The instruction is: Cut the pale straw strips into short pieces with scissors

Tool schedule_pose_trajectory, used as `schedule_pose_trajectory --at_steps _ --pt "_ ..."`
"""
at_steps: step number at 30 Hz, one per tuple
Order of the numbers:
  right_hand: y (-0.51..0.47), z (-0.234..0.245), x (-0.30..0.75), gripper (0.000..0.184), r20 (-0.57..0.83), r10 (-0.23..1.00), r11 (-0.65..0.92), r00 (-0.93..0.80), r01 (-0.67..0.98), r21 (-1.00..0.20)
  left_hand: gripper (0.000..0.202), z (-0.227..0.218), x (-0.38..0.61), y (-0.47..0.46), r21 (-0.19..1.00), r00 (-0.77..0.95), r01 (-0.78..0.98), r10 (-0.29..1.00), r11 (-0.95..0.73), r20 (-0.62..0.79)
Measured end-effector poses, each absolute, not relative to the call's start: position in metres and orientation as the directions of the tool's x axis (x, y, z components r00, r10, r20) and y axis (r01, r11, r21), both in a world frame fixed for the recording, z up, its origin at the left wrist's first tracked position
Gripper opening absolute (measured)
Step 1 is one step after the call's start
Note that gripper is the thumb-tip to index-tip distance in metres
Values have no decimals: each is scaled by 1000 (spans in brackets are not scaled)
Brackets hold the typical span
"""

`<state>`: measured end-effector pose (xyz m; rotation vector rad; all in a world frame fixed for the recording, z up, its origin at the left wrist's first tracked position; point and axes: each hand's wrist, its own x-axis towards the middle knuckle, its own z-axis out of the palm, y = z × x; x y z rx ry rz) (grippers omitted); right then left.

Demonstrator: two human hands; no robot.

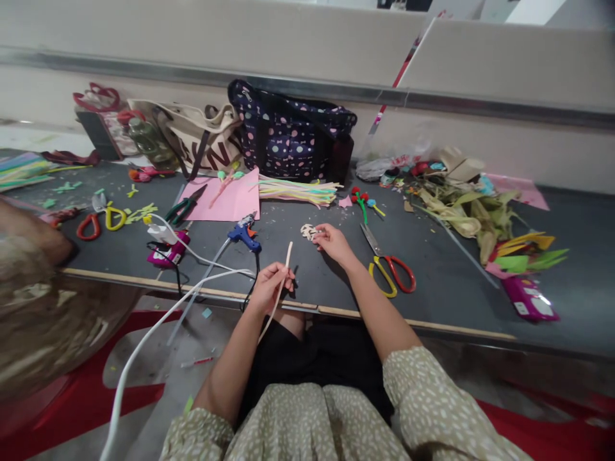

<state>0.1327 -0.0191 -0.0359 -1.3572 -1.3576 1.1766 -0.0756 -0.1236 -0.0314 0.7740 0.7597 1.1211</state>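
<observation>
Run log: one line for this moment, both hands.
left hand: holding pale strip | right hand: at edge of pale patterned piece | blue glue gun: on table

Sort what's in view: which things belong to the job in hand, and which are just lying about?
Belong: pale strip in left hand; mottled piece at right hand; probably blue glue gun nearby.

Lying about, seemingly: dotted bag; lettered tote; dried husks.

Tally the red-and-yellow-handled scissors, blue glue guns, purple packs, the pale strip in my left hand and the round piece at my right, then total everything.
Red-and-yellow-handled scissors: 2
Blue glue gun: 1
Purple packs: 2
Pale strip in left hand: 1
Round piece at right hand: 1
Total: 7
</observation>
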Motion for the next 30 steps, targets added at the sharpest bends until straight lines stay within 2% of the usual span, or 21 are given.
schedule_pose_trajectory --at_steps 5,9,12,17,20,22,24,27,30 --pt "0 -29 134 30 9 1000 9 -6 160 -987 27 -30 -76 -125 840 245 -479 958 253 -149" --pt "6 -31 143 31 -2 996 -22 94 212 -977 27 -30 -75 -125 839 246 -483 958 251 -145" --pt "7 -32 142 30 -11 995 -35 101 233 -972 27 -29 -74 -123 833 248 -486 956 264 -158" --pt "-8 -14 133 25 60 991 28 118 253 -967 27 -30 -73 -121 832 223 -488 959 266 -176" --pt "-35 2 122 29 33 999 40 -32 242 -970 28 -30 -71 -120 838 224 -470 956 277 -190" --pt "-55 8 112 35 -52 981 -19 -187 177 -984 29 -28 -69 -120 857 245 -429 950 285 -194" --pt "-72 9 103 33 -119 951 -90 -287 111 -990 30 -27 -67 -119 885 265 -366 944 288 -197" --pt "-85 5 102 30 -157 963 -155 -217 27 -987 32 -25 -67 -120 933 293 -228 934 277 -206" --pt "-90 1 111 31 -166 977 -171 -136 -26 -985 32 -22 -70 -121 976 301 -7 931 219 -207"
